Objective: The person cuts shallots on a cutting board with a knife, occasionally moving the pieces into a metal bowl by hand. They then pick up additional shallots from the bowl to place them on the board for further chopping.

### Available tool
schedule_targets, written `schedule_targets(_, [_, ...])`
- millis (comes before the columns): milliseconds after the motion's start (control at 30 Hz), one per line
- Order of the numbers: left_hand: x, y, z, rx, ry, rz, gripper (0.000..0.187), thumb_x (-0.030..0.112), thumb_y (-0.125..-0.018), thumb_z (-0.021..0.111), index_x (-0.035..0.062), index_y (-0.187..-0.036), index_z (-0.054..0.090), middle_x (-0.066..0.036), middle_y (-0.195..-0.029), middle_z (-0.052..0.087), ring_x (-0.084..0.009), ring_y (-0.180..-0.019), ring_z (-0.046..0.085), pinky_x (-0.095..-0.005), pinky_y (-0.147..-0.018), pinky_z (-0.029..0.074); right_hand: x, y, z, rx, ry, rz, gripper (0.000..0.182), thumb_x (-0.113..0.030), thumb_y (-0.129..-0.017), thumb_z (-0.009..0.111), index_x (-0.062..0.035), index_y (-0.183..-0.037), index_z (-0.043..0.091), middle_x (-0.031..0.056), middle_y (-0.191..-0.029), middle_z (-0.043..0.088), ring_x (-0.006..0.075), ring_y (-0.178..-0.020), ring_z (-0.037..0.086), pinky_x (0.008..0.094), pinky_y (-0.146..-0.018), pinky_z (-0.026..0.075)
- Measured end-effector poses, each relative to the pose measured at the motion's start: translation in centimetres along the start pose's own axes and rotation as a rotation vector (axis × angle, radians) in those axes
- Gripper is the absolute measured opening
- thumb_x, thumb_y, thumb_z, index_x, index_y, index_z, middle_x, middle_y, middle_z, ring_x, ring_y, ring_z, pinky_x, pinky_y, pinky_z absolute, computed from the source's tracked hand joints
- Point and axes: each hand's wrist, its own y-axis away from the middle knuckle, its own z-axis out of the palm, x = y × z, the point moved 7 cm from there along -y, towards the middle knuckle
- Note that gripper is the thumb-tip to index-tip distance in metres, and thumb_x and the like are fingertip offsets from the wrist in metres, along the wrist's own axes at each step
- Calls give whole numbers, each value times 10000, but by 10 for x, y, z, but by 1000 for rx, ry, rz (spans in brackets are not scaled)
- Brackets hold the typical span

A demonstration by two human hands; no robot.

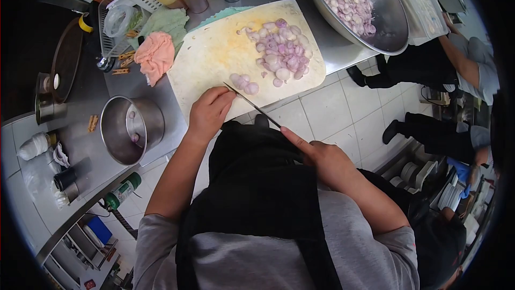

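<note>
1 head-worn fisheye camera looks steeply down past the wearer's chest and apron onto a steel counter (96, 145) and cutting board (214, 54), close in; the view is rotated, with tiled floor along its right side

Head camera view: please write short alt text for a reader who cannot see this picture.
A person's right hand holds a knife over a cutting board while the left hand rests on the board's near edge. Sliced shallots are piled on the board, with more in a metal bowl beyond.
</note>
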Motion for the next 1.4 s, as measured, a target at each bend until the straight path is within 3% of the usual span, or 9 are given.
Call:
schedule_targets(800, [4,-2,-3,27,-44,42,209,16,-808,731,83,-1006,719,-59,-999,678,-247,-883,687,-339,-732,573,2,-44,16,-30,94,16,911,-78,-884,595,-424,-1595,143,165,-796,659,324,-668,697,440,-609,580])
schedule_targets(900, [4,-1,-1,20,-52,48,206,28,-807,738,84,-1004,714,-57,-1000,679,-248,-879,685,-345,-732,572,4,-60,23,93,29,-72,908,-66,-878,577,-422,-1595,149,168,-787,660,324,-665,696,447,-609,578])
schedule_targets(1000, [5,-4,0,27,-84,57,216,42,-787,765,83,-992,707,-68,-1007,685,-253,-875,678,-357,-741,554,8,-63,23,-1,56,-5,896,-64,-878,567,-417,-1594,161,177,-777,660,330,-658,690,454,-612,576])
schedule_targets(1167, [13,-17,-2,31,-175,41,238,115,-785,791,110,-1003,695,-51,-1010,686,-252,-930,663,-391,-804,508,17,-59,-9,229,44,25,882,-86,-884,562,-412,-1594,153,199,-781,662,358,-644,676,466,-611,566])
schedule_targets(1267, [15,-13,-31,227,-169,-42,221,96,-800,776,108,-1004,693,-70,-999,684,-262,-936,653,-396,-799,487,7,-53,-3,130,35,-33,896,-71,-875,562,-409,-1594,149,196,-794,665,362,-668,678,478,-644,562])
schedule_targets(1400, [17,-2,-148,537,-378,2,145,30,-843,707,77,-965,646,-101,-985,659,-275,-859,629,-377,-761,481,3,-66,26,-90,-1,-113,914,-28,-854,557,-396,-1593,166,180,-833,683,369,-742,682,494,-725,545])
